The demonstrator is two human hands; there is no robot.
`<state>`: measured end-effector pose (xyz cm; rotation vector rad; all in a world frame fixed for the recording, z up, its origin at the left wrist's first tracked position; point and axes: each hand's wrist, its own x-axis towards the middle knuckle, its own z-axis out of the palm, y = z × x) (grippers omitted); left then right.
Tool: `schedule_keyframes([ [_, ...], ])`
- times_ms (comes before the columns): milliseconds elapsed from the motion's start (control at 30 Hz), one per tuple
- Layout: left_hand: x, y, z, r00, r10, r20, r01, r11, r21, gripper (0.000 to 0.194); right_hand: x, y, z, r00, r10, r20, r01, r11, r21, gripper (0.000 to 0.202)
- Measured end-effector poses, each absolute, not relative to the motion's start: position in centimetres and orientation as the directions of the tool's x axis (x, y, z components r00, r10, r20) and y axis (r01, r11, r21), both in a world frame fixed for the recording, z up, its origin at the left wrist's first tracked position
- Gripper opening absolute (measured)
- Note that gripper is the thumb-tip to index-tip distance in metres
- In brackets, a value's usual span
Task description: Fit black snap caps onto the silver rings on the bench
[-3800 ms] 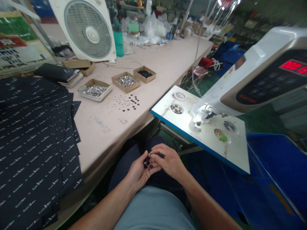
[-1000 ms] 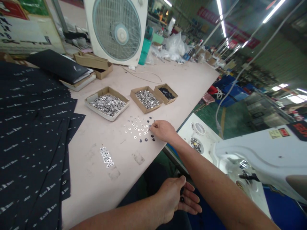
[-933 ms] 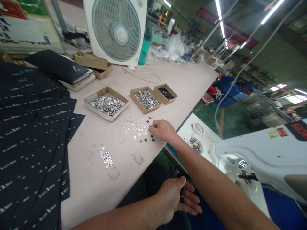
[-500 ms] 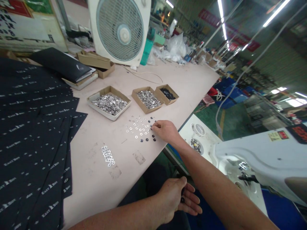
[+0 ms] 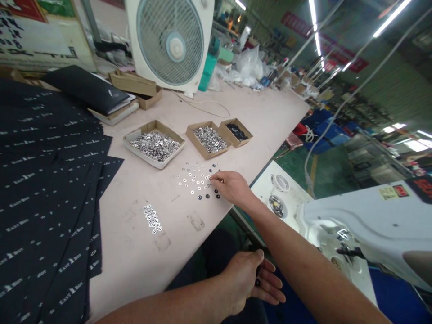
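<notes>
— Bench (image 5: 123, 267): report hand poses, near to far.
— Left hand (image 5: 245, 279): off the bench edge, half-cupped, fingers loosely spread, holding a black button (image 5: 258, 282). Right hand (image 5: 231, 186): extended over the bench, fingertips pinched; contents cannot be told.
— Locate the loose buttons (image 5: 199, 188).
— Beside the right fingertips. Boxes (image 5: 218, 153) stand beyond; fan (image 5: 176, 48) farthest.

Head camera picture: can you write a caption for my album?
The right hand reaches among scattered silver discs on a table; the left hand holds a black disc.
</notes>
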<state>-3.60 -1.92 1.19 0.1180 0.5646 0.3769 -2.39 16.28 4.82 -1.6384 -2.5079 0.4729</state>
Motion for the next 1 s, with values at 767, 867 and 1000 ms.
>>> schedule_keyframes([
  [767, -3.57, -1.88, 1.17, 0.783, 0.359, -0.507, -0.308, 0.933, 0.185, 0.049, -3.20, 16.61, 4.74, -0.224, 0.966, -0.127, 0.939, 0.179, -0.294, 0.011],
  [867, -3.53, -1.87, 1.20, 0.783, 0.362, -0.505, -0.307, 0.932, 0.192, 0.049, -3.18, 16.48, 4.80, -0.241, 0.964, -0.117, 0.950, 0.209, -0.233, 0.009],
  [1000, -3.47, -1.95, 1.11, 0.777, 0.376, -0.505, -0.316, 0.927, 0.204, 0.047, -3.15, 16.25, 4.97, -0.323, 0.942, -0.096, 0.941, 0.308, -0.142, 0.014],
])
